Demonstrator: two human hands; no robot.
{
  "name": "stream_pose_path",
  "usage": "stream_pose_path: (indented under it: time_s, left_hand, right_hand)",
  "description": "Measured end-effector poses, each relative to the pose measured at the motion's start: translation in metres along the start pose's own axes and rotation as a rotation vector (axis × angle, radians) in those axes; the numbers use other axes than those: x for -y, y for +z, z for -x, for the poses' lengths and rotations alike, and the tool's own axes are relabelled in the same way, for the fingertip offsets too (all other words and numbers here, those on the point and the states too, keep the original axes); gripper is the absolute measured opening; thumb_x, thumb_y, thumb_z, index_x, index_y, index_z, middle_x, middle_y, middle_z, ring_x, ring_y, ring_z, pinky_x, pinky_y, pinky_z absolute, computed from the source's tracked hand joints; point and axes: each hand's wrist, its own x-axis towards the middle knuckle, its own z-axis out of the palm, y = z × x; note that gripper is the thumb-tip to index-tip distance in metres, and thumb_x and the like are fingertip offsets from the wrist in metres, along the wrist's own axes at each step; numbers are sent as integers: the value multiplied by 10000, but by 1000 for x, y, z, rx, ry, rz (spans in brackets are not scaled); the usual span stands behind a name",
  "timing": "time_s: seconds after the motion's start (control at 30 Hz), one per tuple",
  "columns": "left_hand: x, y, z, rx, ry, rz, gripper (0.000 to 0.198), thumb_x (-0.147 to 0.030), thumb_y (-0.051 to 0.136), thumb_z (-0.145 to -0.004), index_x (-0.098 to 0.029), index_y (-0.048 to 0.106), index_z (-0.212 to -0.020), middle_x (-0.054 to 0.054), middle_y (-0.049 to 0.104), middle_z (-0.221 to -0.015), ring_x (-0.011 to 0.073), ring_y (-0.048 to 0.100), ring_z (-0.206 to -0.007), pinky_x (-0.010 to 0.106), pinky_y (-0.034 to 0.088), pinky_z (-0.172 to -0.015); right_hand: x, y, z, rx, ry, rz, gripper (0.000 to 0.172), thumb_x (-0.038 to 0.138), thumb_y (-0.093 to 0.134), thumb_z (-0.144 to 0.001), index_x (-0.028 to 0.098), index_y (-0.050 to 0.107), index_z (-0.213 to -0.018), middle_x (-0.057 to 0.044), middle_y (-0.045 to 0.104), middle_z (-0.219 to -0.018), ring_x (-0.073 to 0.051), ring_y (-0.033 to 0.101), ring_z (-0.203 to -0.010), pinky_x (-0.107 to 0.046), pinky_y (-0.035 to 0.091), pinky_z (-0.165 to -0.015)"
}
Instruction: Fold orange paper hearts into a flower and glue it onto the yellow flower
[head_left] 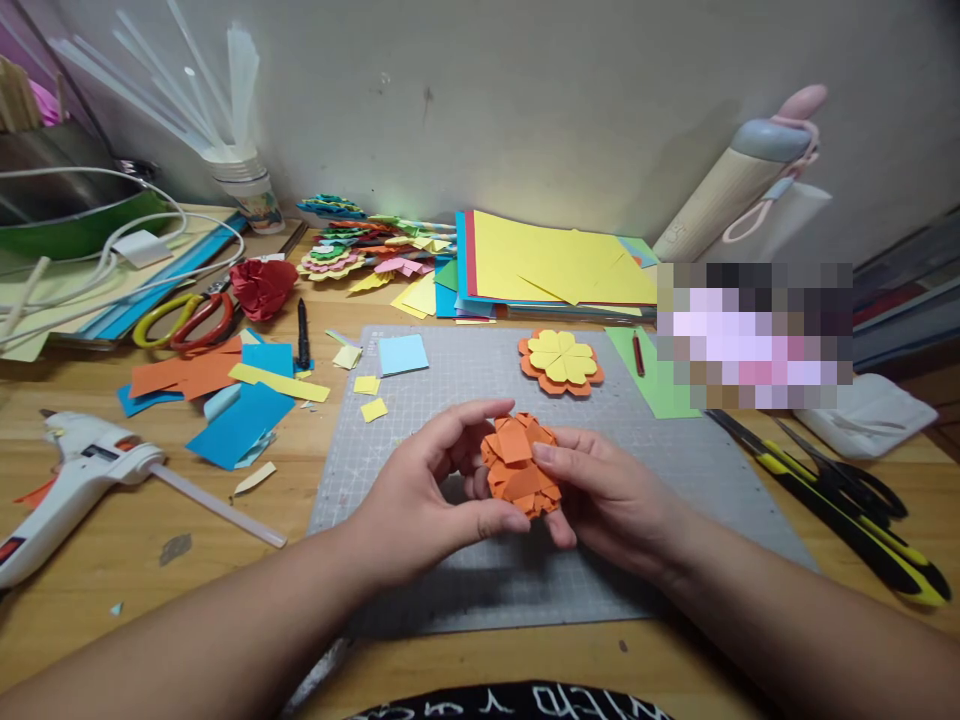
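An orange folded-paper flower point(521, 468) is held up above the grey cutting mat point(420, 580), its folded flaps facing me. My left hand point(442, 480) curls round its left side, thumb at the lower edge and fingers behind the top. From the right, my right hand point(600, 480) pinches it, thumb on the front face and a finger showing beneath. Beyond the hands, a second paper flower point(561, 358), yellow on orange, lies on the mat. Near it are a light blue paper square point(403, 354) and small yellow squares point(373, 409).
At left lie a glue gun point(90, 470), blue paper scraps point(244, 425) and red-and-yellow scissors point(184, 320). On the right are a yellow-black utility knife point(862, 530) and black scissors point(847, 480). Stacked coloured paper point(555, 255) and a leaning bottle point(727, 190) stand along the wall.
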Motion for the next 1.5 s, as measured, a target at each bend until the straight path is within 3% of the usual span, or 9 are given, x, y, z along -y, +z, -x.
stream_pose_path:
  time_s: [0.4,0.57,0.7,0.8,1.0,1.17,1.27,1.37,1.5]
  left_hand:
    - [0,0,0,-30,25,-3,555,-249,857,-616,-265,600,-1107,22,657,-1059,147,604,-832,245,459,-667]
    - [1,1,-1,-90,-14,93,605,-325,817,-672,-254,545,-1207,38,608,-1059,171,595,-911,262,479,-720]
    - [0,-1,-5,-160,-97,79,209,-350,685,-804,-170,622,-889,-1,607,-785,112,556,-693,237,447,-637]
    - [-1,-3,-8,-131,-178,55,201,-317,689,-783,-155,589,-719,-31,572,-646,85,487,-577,226,397,-578]
    - [-1,-4,-9,-171,-241,50,241,-316,685,-741,-156,557,-615,-34,536,-580,84,434,-531,235,329,-545]
    - [1,-3,-8,-168,-241,40,254,-328,673,-756,-157,541,-622,-39,509,-562,87,421,-531,235,325,-547]
    - [3,-2,-6,-185,-165,73,224,-356,678,-778,-158,590,-836,-22,557,-691,90,461,-579,224,358,-554]
    - [4,0,-5,-199,-120,108,368,-354,745,-732,-181,564,-1002,9,600,-858,99,519,-662,220,405,-581]
    - [1,4,-4,-149,-172,113,265,-354,755,-715,-153,589,-763,-13,597,-679,81,491,-556,211,379,-521]
  right_hand:
    - [1,-2,1,-3,45,11,297,391,678,-820,98,700,-865,-34,668,-653,-47,561,-390,-123,423,-382]
    - [1,-4,2,-55,-15,134,286,399,657,-840,113,672,-835,-20,666,-598,-60,572,-404,-137,434,-405]
    - [4,-2,3,-82,15,267,279,396,677,-823,121,650,-781,6,640,-526,-76,586,-405,-146,430,-395]
    - [3,0,4,-96,58,324,292,408,662,-832,121,642,-785,6,644,-502,-75,580,-386,-149,418,-387]
    - [-1,-1,3,-119,75,365,341,456,648,-824,117,639,-783,-3,639,-467,-95,600,-402,-168,427,-394]
    - [-1,0,4,-117,54,376,346,462,656,-820,124,623,-757,0,635,-468,-92,597,-403,-163,433,-397]
    - [2,2,6,-167,-21,391,308,435,666,-825,130,638,-791,-4,651,-496,-92,599,-420,-182,468,-435]
    - [4,2,8,-241,-151,378,285,424,661,-834,139,657,-809,-6,662,-526,-99,608,-440,-197,489,-451]
    - [3,1,7,-245,-209,357,271,409,642,-858,141,679,-837,-12,668,-527,-94,608,-447,-180,484,-448]
